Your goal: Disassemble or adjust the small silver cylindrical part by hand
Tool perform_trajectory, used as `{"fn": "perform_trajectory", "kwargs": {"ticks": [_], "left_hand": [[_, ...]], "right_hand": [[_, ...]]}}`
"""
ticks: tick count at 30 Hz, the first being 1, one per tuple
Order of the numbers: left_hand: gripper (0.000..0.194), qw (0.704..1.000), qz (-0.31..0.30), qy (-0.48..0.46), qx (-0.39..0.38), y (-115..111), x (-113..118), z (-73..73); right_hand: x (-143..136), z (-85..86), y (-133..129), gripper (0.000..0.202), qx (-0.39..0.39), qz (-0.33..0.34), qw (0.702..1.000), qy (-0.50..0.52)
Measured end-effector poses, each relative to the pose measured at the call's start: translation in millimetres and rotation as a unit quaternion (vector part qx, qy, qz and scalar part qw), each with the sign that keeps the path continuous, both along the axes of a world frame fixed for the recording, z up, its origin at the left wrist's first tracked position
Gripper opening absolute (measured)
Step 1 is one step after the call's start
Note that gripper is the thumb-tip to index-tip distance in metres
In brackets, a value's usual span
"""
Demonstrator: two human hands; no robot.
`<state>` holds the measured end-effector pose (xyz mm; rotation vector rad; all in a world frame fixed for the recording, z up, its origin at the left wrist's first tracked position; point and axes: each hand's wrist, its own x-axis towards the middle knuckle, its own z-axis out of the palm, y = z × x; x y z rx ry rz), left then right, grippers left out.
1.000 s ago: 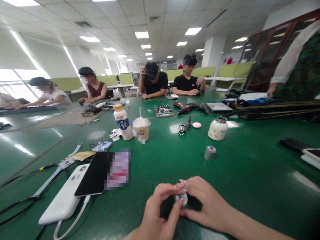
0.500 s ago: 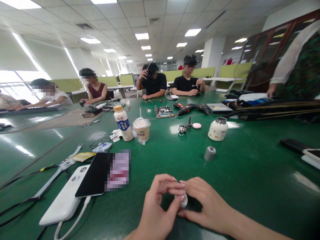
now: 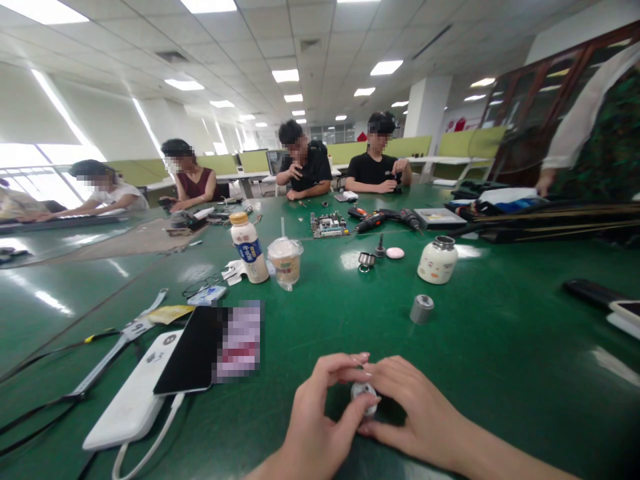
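Observation:
My left hand (image 3: 325,407) and my right hand (image 3: 417,413) meet low in the middle of the head view, just over the green table. Between them is a small round silvery part (image 3: 362,392) with a dark spot on its top. My left thumb presses on its face, with the left fingers curled over the far side. The fingers and thumb of my right hand close around it from the right. Its lower side is hidden by my hands. Beyond my right hand a short grey metal cylinder (image 3: 422,310) stands upright.
A cream bottle (image 3: 437,261) without a lid, a metal ring piece (image 3: 367,261) and a pink disc (image 3: 395,253) stand farther back. Left are a power bank (image 3: 133,393), a phone (image 3: 193,350), a lidded cup (image 3: 285,263) and a drink bottle (image 3: 250,250). Several people sit opposite.
The fingers of my left hand have lifted slightly off the silvery part, so more of its top shows. Across the table, one person has raised their head and moved a hand.

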<state>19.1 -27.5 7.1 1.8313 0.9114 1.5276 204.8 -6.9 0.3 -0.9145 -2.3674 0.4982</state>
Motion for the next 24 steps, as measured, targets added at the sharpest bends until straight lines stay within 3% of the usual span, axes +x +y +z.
{"fn": "perform_trajectory", "kwargs": {"ticks": [6,11,13,16,19,24], "left_hand": [[0.043,1.000,0.008,-0.023,-0.020,0,2,4.2],[0.030,0.995,0.071,-0.066,0.007,5,-2,3.4],[0.028,0.993,0.094,-0.068,-0.024,12,-6,-1.3],[0.030,0.988,0.105,-0.030,-0.107,25,-14,-9.6],[0.031,0.982,0.077,0.042,-0.170,33,-19,-14.5],[0.031,0.976,0.085,0.142,-0.139,34,-20,-16.1]], "right_hand": [[0,-3.9,1,0.040,0.002,0.002,1.000,0.005],[1,-2.4,1,0.040,-0.004,-0.001,1.000,-0.013],[1,-2.7,1,0.043,0.004,-0.005,1.000,-0.011],[2,-3.4,2,0.046,0.009,-0.011,1.000,-0.011],[2,-3.4,2,0.047,0.007,-0.013,1.000,-0.012],[1,-2.3,1,0.047,0.000,-0.011,1.000,-0.011]]}}
